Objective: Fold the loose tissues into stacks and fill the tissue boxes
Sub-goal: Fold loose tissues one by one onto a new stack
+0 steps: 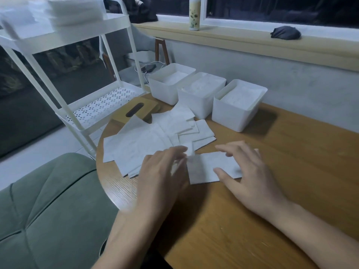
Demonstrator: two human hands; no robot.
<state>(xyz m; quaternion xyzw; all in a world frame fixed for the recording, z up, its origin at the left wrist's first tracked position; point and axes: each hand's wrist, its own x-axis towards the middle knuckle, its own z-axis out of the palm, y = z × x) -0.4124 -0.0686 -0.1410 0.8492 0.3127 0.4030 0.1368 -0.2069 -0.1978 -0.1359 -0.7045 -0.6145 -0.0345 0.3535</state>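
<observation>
- Left hand [163, 171], blurred, fingers at the left edge of a folded tissue [206, 168]; whether it grips cannot be told.
- Right hand [250, 171], fingers straight and spread, presses the tissue's right part flat.
- Tissue lies between the hands, near the tabletop's [213, 230] left edge.
- Loose tissues [147, 140] lie fanned just beyond the left hand.
- Three tissue boxes [196, 105] stand along the far edge.

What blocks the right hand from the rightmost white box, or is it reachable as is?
Probably reachable, yes. The right hand lies flat on a folded tissue, holding nothing, and only bare table shows between it and the rightmost white box, whose top is open.
</observation>
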